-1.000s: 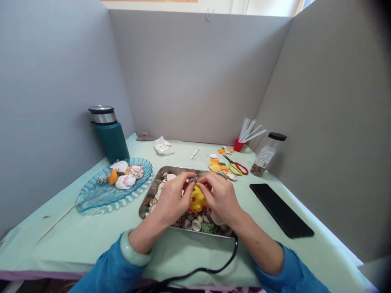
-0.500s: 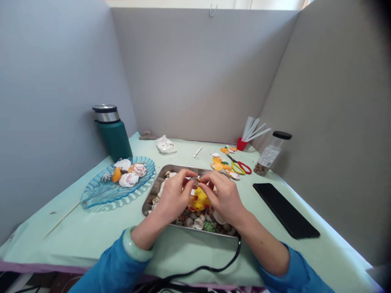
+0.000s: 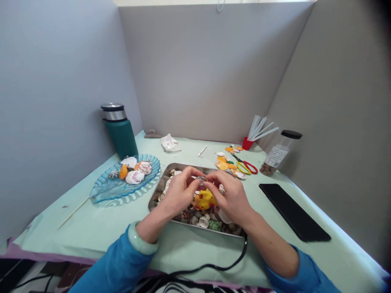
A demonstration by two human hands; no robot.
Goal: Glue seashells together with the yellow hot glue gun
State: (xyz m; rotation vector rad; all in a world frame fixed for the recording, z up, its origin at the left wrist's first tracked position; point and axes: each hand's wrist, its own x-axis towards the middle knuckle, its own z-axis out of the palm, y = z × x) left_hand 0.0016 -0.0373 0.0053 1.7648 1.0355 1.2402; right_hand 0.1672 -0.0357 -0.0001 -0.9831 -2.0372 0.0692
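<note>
My left hand (image 3: pixel 178 192) and my right hand (image 3: pixel 229 196) meet over a metal tray (image 3: pixel 152 200). The fingertips of both pinch a small greyish thing (image 3: pixel 200 178) between them, mostly covered and too small to name for sure. Just below my fingers, a yellow toy-like object with red spots (image 3: pixel 205 200) lies on the tray's contents, partly behind my right hand. Around it are many small shells (image 3: pixel 203 221) and a green lump (image 3: pixel 215 225). My wrists and hands hide much of the tray's middle and right side.
Left stand a blue glass dish (image 3: pixel 105 189) of shells and a green bottle (image 3: pixel 122 136). Scissors (image 3: pixel 247 167), orange shells (image 3: pixel 222 165), a red cup (image 3: pixel 247 143) of white sticks, a jar (image 3: pixel 276 156) and a black phone-like slab (image 3: pixel 291 211) lie right. A black cable (image 3: pixel 220 267) crosses the front.
The whole view has shifted slightly to the right. My hands stay together over the tray, and the fingertips have turned the small thing a little.
</note>
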